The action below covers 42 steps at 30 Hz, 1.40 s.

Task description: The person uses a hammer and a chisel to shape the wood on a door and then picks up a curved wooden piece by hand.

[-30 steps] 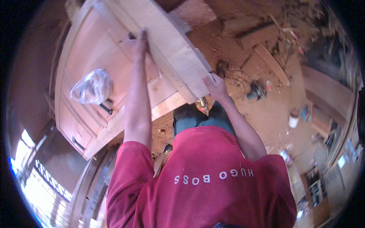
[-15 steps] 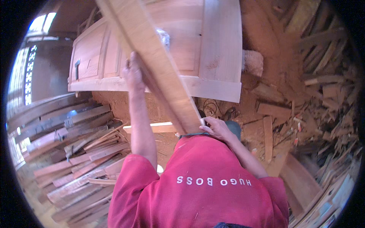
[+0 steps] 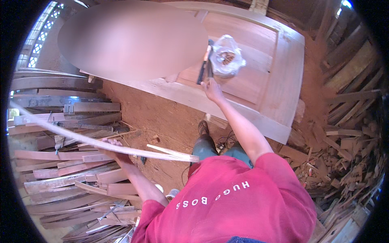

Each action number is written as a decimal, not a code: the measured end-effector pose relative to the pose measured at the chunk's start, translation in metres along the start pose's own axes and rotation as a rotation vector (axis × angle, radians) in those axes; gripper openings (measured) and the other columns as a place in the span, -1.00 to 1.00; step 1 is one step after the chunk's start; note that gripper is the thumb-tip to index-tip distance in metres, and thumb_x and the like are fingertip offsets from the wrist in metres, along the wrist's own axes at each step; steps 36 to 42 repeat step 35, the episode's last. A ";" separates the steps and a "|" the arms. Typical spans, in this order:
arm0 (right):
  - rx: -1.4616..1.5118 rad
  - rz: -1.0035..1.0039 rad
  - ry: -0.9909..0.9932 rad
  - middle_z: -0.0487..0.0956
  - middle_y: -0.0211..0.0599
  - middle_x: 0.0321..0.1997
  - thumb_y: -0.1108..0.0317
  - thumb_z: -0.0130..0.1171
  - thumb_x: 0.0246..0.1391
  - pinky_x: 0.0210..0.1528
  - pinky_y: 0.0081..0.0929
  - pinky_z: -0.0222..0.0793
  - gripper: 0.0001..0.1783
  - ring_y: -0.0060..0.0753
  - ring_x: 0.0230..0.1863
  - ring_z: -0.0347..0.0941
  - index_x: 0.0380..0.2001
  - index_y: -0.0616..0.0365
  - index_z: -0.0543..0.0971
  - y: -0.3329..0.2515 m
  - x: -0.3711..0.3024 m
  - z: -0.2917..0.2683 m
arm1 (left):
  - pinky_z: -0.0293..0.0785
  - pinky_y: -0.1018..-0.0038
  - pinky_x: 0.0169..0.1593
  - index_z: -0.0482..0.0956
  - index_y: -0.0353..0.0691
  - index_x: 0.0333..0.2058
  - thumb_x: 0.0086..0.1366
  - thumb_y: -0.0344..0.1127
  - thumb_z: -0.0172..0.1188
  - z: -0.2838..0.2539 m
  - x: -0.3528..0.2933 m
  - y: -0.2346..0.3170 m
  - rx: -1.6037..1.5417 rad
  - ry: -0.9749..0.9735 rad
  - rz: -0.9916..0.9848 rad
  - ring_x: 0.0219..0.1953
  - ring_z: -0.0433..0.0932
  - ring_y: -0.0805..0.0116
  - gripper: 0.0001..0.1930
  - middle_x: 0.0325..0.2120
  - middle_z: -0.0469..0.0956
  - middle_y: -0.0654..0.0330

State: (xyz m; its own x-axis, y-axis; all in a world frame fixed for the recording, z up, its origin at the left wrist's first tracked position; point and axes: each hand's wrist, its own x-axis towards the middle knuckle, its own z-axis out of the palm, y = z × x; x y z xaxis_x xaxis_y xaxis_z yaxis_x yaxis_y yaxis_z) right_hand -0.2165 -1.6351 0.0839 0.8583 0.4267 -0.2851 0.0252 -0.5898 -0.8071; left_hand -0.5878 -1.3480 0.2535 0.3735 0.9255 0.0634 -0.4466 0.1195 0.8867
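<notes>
My left hand (image 3: 114, 148) is closed on a long thin wooden plank (image 3: 95, 141), seen edge-on. The plank stretches from the far left to the front of my shirt and hides part of that hand. Over the panelled wooden door (image 3: 279, 81), my right hand (image 3: 212, 89) has its fingers closed round the lower end of a dark-handled hammer (image 3: 210, 69). Beside the hammer lies a slim tool (image 3: 201, 72) with a black grip and a pale wooden section. A clear plastic bag (image 3: 227, 56) with small brown pieces sits just right of them.
A blurred oval covers the door's left part. Stacked boards (image 3: 73, 174) fill the left side. Scrap wood (image 3: 344, 150) is heaped at the right. A narrow wood strip (image 3: 172, 152) and a cord (image 3: 156, 133) lie on the dirt floor (image 3: 150, 107); cans (image 3: 173, 193) stand beside me.
The plank has swung from in front of me down to the left, turned edge-on. My right hand has let go of it and reached onto the door, taking hold of the hammer.
</notes>
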 end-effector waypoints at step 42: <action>0.172 -0.172 -0.487 0.58 -0.12 -0.20 0.34 0.04 0.22 -0.06 -0.43 0.39 -0.46 -0.30 -0.23 0.49 0.27 0.17 0.33 -0.218 -0.173 -0.006 | 0.42 0.38 -0.22 0.48 -0.22 -0.16 0.42 -0.07 -0.01 -0.038 0.097 0.057 -0.485 -0.605 0.450 -0.38 0.50 0.28 -0.69 -0.47 0.49 0.14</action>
